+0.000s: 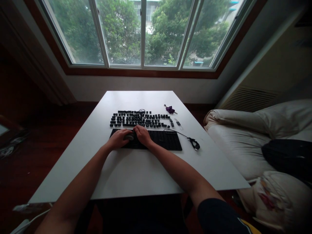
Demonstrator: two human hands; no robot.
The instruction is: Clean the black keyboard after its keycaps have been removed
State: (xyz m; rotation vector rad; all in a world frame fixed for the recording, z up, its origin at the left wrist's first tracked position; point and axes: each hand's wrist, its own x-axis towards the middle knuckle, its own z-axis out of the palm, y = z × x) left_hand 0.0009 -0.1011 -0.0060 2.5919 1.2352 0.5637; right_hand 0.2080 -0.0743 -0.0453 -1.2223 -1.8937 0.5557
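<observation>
A black keyboard base (165, 140) with its keycaps off lies flat on the white table, under both my hands. My left hand (119, 138) is closed over its left part, around a dark, rounded object (129, 137) whose kind I cannot make out. Right beside it, my right hand (142, 135) has its fingers drawn together at the keyboard's upper middle; what they hold, if anything, is hidden. Loose black keycaps (146, 122) stand in rows just beyond the keyboard. The keyboard's cable (193, 143) lies bundled to the right.
A small keycap puller with wire loops (178, 123) lies right of the keycaps. Farther back is a purple cloth-like item (170, 110) with a thin stick. The white table (136, 175) narrows toward the window. A pale sofa (234, 143) with a dark bag (287, 156) stands at right.
</observation>
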